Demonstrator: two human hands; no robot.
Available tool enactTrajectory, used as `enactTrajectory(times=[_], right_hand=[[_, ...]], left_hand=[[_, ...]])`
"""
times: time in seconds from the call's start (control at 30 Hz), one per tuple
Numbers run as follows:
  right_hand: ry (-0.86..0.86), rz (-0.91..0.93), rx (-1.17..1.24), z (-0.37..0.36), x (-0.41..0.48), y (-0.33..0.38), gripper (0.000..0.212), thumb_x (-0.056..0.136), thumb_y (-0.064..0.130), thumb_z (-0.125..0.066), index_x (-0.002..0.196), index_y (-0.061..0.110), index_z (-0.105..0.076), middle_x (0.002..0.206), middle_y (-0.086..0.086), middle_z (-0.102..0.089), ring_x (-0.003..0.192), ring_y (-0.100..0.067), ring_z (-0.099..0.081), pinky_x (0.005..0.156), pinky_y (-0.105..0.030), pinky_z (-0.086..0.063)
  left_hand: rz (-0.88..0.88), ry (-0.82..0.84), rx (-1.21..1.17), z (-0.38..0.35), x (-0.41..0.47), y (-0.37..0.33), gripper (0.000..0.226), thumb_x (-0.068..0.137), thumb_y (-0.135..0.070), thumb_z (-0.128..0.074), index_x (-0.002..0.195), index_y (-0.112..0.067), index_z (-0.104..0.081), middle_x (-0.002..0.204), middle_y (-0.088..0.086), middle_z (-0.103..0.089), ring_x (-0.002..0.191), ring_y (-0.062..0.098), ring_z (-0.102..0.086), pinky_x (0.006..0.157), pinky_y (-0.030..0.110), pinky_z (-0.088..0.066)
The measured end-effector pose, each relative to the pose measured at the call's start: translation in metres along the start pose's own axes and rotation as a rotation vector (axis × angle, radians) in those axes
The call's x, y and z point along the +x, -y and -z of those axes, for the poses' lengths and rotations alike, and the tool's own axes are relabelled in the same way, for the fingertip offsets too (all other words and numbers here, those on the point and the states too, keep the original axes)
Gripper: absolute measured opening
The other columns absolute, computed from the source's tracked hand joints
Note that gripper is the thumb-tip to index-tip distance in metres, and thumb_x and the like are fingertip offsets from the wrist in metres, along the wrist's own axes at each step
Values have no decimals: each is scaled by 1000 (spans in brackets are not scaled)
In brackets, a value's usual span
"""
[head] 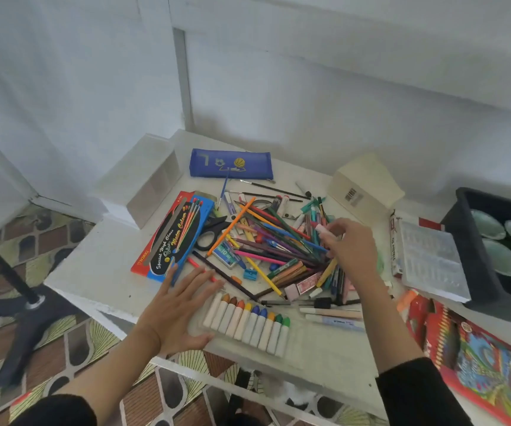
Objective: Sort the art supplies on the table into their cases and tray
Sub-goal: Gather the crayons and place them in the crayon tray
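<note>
Dozens of coloured pencils, pens and brushes lay crossed in one heap (pixel 279 247) at the middle of the white surface (pixel 100 265) in the head view, the only view you had. Your right hand (pixel 351 245) hung over the heap's right side with its fingers curled. Its grip looked closed in a pinch on a small pale pink stub (pixel 322 229), though the blur left me unsure what that stub was. Your left hand (pixel 180 305) lay flat on the surface, grip fully open and holding nothing, fingers spread just left of the clear crayon tray (pixel 306 339), thumb at its near corner. The blue pencil case (pixel 231 163) sat at the far edge. The red and blue watercolour pencil box (pixel 171 238) lay just left of the heap with the black scissors (pixel 212 233) just beside it, and the oil pastel case (pixel 426 259) lay to the right, next to a black tray (pixel 466 235). By my judgement the pencils were light, stiff and round, so they would roll and slide over one another; you would do best to take each near its middle, or gather several lying the same way. The crayons (pixel 245 321) in the clear tray were likely soft and waxy and could snap, so hold them by the paper sleeve. The stub was small and would slip easily, so a fingertip pinch suited it.
</note>
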State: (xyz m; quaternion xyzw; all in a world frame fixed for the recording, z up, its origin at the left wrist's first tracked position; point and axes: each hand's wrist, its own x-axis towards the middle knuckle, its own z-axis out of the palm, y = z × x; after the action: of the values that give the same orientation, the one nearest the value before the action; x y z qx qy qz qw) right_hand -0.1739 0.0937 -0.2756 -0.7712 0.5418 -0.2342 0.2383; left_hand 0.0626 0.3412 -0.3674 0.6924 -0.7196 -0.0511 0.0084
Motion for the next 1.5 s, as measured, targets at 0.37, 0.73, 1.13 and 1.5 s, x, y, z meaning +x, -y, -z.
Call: enactTrajectory(times=[0.37,0.73,1.13,1.5], right_hand=[[-125,-79,326,-16,-126,-6,13,80,12,-72,94,11,-75,78,2,-66,67,-5,-60,67,-19,-51],[-203,-68,313,-26,-198,-3,22,76,5,-76,75,21,-62,78,8,-63,71,-7,-62,62,-14,-51],[-65,71,47,-44,-210,3,8,76,-2,-72,84,2,-71,86,-4,-63,74,-14,-58,73,-26,-52],[-35,-25,-79,-51,-209,9,12,83,4,-66,93,3,-74,101,-5,-66,91,-19,-61,81,-17,-40]], left_hand=[[-50,-98,15,2,-1,0,84,78,-71,-37,144,-19,-35,147,5,-41,140,22,-25,114,58,-1],[-96,-147,28,-6,2,4,83,79,-68,-33,142,-13,-38,145,8,-45,139,24,-26,114,56,-2],[-108,-171,-2,-7,2,6,80,82,-67,-32,144,-16,-36,147,5,-41,141,23,-27,112,61,-2],[-106,-150,-34,-6,1,8,80,81,-71,-31,144,-21,-33,149,3,-38,141,22,-27,112,59,5]])
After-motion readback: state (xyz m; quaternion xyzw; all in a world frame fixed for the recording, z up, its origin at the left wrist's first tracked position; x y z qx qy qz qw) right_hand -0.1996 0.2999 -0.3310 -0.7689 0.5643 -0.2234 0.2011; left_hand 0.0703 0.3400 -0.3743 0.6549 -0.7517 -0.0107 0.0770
